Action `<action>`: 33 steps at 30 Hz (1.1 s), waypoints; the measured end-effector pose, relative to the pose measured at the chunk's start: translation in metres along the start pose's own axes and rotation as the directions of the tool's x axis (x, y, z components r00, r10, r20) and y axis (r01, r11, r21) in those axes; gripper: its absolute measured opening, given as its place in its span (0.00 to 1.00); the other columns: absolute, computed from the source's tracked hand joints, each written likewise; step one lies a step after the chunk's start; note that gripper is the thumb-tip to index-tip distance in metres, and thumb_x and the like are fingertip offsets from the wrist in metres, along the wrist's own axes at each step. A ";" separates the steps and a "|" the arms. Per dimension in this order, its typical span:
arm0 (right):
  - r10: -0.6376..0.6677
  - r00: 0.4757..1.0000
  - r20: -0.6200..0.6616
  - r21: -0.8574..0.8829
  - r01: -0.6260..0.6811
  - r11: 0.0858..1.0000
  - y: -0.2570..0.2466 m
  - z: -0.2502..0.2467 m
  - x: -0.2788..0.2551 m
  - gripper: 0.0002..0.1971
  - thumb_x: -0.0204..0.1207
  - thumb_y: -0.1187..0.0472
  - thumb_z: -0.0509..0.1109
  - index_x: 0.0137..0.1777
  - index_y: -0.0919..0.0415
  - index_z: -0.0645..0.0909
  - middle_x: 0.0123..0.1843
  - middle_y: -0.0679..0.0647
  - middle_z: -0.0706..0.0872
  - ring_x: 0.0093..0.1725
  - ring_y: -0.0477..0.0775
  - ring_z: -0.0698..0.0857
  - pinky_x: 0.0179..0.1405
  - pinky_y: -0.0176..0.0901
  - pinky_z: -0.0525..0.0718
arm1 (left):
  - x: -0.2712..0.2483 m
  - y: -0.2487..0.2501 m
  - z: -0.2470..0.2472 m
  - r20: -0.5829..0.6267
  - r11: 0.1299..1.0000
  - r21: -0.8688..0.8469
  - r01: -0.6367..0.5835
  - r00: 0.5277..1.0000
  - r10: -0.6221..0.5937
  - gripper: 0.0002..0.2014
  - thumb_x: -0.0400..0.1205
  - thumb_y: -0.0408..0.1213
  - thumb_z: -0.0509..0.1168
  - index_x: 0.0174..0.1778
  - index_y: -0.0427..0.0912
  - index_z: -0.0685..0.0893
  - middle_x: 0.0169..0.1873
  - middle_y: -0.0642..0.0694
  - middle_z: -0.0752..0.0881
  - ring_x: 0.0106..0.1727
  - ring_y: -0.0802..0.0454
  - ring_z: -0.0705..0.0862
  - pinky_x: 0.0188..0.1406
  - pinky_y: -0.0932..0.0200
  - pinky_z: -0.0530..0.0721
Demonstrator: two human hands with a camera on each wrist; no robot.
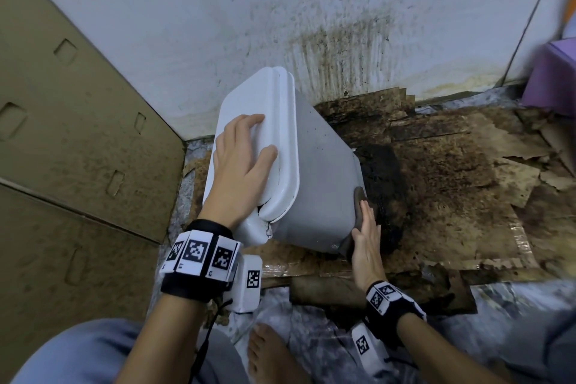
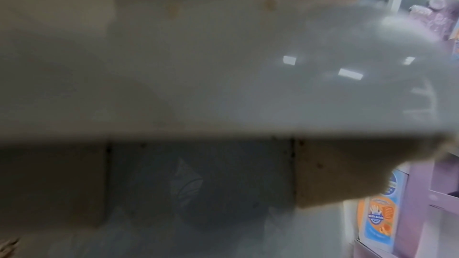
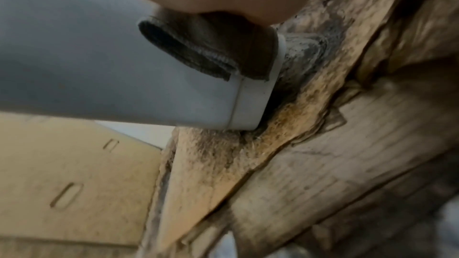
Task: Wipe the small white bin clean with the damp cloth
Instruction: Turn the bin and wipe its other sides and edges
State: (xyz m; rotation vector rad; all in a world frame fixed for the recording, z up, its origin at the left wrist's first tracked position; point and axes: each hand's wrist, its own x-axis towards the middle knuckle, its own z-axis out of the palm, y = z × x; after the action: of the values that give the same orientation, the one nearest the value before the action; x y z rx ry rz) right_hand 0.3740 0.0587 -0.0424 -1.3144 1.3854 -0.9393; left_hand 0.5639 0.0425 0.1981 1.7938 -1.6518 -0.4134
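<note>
The small white bin point(image 1: 324, 184) stands tilted toward me on the stained floor, its lid point(image 1: 280, 121) closed. My left hand point(image 1: 240, 162) lies flat on the lid with fingers spread, steadying it. My right hand point(image 1: 366, 237) presses a dark grey cloth point(image 1: 358, 206) flat against the bin's lower right side near the base. In the right wrist view the folded cloth point(image 3: 211, 50) sits under my palm on the bin wall point(image 3: 87, 56), just above the base rim. The left wrist view is blurred, filled by the bin's white surface point(image 2: 198, 76).
Soggy, mould-stained cardboard point(image 1: 452, 181) covers the floor to the right, with a black patch point(image 1: 386, 184) beside the bin's base. A flattened brown cardboard box point(image 1: 71, 121) leans at the left. A dirty white wall point(image 1: 280, 9) stands behind, a purple object point(image 1: 551, 78) far right, my bare foot point(image 1: 268, 349) below.
</note>
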 end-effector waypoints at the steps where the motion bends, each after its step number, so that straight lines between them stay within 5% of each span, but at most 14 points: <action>1: 0.032 0.999 -0.026 0.043 -0.031 0.999 -0.003 0.002 0.001 0.33 0.81 0.51 0.45 0.88 0.44 0.51 0.89 0.41 0.53 0.85 0.31 0.47 0.88 0.45 0.39 | 0.000 0.000 0.000 -0.001 1.000 0.002 -0.003 1.000 0.003 0.26 0.83 0.49 0.56 0.80 0.51 0.69 0.76 0.51 0.69 0.79 0.52 0.63 0.83 0.43 0.62; 7: 0.125 0.982 -0.145 0.125 -0.107 0.986 -0.011 0.000 0.015 0.30 0.84 0.46 0.46 0.86 0.47 0.63 0.85 0.48 0.64 0.82 0.46 0.61 0.78 0.38 0.54 | -0.001 0.005 0.003 0.009 1.000 0.015 -0.016 1.000 0.016 0.27 0.83 0.50 0.57 0.80 0.52 0.69 0.76 0.53 0.68 0.79 0.54 0.63 0.82 0.45 0.62; 12: 0.140 0.984 -0.108 0.110 -0.128 0.986 -0.003 0.001 0.020 0.31 0.86 0.46 0.42 0.89 0.49 0.55 0.90 0.46 0.57 0.89 0.47 0.53 0.88 0.48 0.49 | -0.001 0.007 0.003 0.009 1.000 0.018 -0.012 1.000 0.012 0.27 0.83 0.50 0.56 0.80 0.51 0.69 0.76 0.52 0.68 0.79 0.54 0.62 0.82 0.46 0.61; 15: 0.226 0.964 -0.138 0.201 -0.196 0.960 -0.011 0.004 0.024 0.34 0.83 0.42 0.44 0.88 0.49 0.58 0.89 0.45 0.61 0.88 0.47 0.58 0.88 0.56 0.52 | -0.001 0.008 0.004 0.009 1.000 0.020 -0.010 1.000 0.010 0.27 0.83 0.50 0.56 0.80 0.51 0.68 0.76 0.51 0.68 0.79 0.53 0.62 0.82 0.46 0.61; 22: 0.358 0.918 -0.173 0.405 -0.265 0.875 -0.025 0.017 0.032 0.34 0.78 0.30 0.53 0.83 0.38 0.68 0.84 0.37 0.70 0.84 0.42 0.66 0.87 0.57 0.60 | 0.003 0.010 0.010 0.003 0.998 0.049 -0.030 1.000 0.030 0.27 0.82 0.49 0.55 0.80 0.50 0.68 0.77 0.50 0.67 0.79 0.51 0.62 0.81 0.46 0.61; 26: 0.361 0.913 -0.193 0.491 -0.228 0.841 -0.061 0.025 0.027 0.29 0.80 0.31 0.57 0.80 0.35 0.73 0.80 0.34 0.75 0.81 0.41 0.70 0.85 0.55 0.63 | 0.005 0.010 0.012 0.004 0.997 0.064 -0.038 0.999 0.038 0.28 0.82 0.49 0.54 0.80 0.48 0.68 0.77 0.50 0.68 0.78 0.50 0.62 0.79 0.49 0.61; 29: 0.321 0.938 -0.131 0.545 -0.203 0.814 -0.096 0.032 0.021 0.29 0.74 0.22 0.58 0.75 0.25 0.73 0.77 0.33 0.77 0.80 0.44 0.73 0.83 0.60 0.66 | 0.006 0.008 0.013 -0.007 0.996 0.077 -0.039 0.999 0.040 0.28 0.81 0.48 0.54 0.80 0.47 0.68 0.77 0.49 0.68 0.78 0.50 0.63 0.78 0.53 0.60; 33: 0.143 0.988 -0.053 0.583 -0.085 0.808 -0.148 0.037 0.008 0.29 0.77 0.23 0.52 0.78 0.24 0.69 0.81 0.28 0.71 0.83 0.37 0.65 0.86 0.58 0.57 | 0.006 0.006 0.013 -0.012 0.995 0.094 -0.046 0.999 0.047 0.28 0.82 0.47 0.54 0.80 0.46 0.68 0.77 0.48 0.68 0.79 0.49 0.63 0.80 0.49 0.61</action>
State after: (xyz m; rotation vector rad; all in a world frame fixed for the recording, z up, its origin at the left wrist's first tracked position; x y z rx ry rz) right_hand 0.4454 0.0367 0.0904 -0.7191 1.1002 -1.2314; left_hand 0.5526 0.0333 0.1934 1.8174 -1.7254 -0.3064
